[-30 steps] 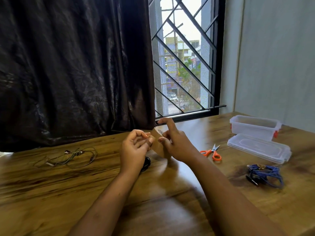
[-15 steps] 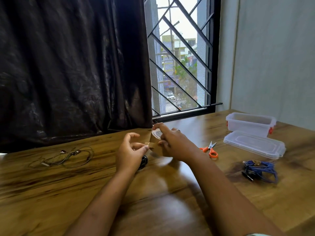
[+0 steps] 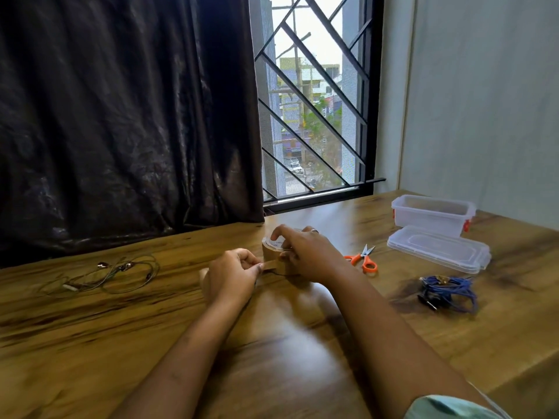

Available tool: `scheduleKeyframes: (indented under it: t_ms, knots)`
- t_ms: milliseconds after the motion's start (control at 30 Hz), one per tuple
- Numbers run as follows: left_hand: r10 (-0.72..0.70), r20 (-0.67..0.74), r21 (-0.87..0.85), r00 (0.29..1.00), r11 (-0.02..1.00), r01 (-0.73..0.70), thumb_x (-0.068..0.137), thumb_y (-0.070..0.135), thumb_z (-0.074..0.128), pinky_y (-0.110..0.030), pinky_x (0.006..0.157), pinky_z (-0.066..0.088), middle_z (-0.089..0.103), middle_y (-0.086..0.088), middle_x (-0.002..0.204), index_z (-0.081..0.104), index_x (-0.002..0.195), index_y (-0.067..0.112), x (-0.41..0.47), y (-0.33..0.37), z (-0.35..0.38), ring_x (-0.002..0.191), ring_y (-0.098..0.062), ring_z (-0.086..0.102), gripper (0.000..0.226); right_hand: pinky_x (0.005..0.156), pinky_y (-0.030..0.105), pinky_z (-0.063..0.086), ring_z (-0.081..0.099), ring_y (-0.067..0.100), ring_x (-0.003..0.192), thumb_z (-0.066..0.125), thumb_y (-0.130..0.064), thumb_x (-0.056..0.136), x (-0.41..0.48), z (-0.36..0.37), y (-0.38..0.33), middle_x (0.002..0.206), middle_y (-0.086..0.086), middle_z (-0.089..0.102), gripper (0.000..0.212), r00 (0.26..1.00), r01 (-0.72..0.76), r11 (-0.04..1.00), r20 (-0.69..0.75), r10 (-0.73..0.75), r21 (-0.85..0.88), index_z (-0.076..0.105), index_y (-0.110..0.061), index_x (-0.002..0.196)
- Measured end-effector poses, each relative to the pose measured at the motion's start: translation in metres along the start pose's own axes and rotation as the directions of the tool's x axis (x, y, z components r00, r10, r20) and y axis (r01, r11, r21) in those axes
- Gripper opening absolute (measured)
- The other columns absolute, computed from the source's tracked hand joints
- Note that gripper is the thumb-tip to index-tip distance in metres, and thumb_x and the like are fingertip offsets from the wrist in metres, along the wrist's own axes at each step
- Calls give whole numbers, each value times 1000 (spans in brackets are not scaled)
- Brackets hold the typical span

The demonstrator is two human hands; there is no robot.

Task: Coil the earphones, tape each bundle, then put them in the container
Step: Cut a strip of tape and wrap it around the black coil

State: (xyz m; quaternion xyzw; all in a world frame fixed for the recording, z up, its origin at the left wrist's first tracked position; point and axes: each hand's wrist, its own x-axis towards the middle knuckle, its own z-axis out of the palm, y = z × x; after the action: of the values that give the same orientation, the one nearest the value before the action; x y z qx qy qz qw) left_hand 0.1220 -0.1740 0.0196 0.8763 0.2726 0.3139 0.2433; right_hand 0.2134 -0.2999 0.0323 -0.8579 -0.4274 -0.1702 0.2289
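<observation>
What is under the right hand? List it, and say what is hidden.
The right hand grips a brown tape roll standing on the table. The left hand pinches its pulled-out strip. A thin black cord shows beneath; where it leads is covered by the hands.

Readable text: none anywhere in view.
Print on the tape roll (image 3: 270, 252): the white ring face on top carries a few small dark marks, too blurred to make out as letters or numbers.
Hidden part: fingers (image 3: 279, 231) of the right hand (image 3: 305, 255) lie over the rest of that face.
</observation>
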Motion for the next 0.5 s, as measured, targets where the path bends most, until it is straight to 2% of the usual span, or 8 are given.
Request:
scheduleKeyframes:
  t_ms: [133, 400, 500]
  knots:
    - [22, 14, 10, 1000, 1000, -22, 82, 41, 67, -30, 81, 29, 68, 13, 78, 65, 77, 33, 0, -1, 2, 91, -12, 59, 9, 80, 31, 38, 48, 26, 112, 50, -11, 90, -2, 3, 0, 118, 3, 64, 37, 1000, -30, 999, 0, 30, -20, 47, -25, 124]
    - [51, 92, -46, 994, 998, -46, 79, 39, 71, -32, 84, 31, 56, 19, 60, 60, 66, 32, 1, -3, 5, 76, -6, 50, 19, 87, 33, 40, 46, 26, 118, 50, -18, 94, -7, 2, -4, 124, 3, 62, 28, 995, -94, 995, -42, 92, -45, 52, -24, 121]
    - [57, 102, -69, 993, 996, -50, 78, 40, 71, -33, 85, 32, 62, 16, 64, 58, 62, 33, 0, -3, 4, 78, -8, 52, 23, 89, 34, 43, 43, 26, 120, 53, -19, 93, -10, 0, -6, 130, 2, 58, 25, 992, -115, 993, -60, 114, -21, 56, -23, 118]
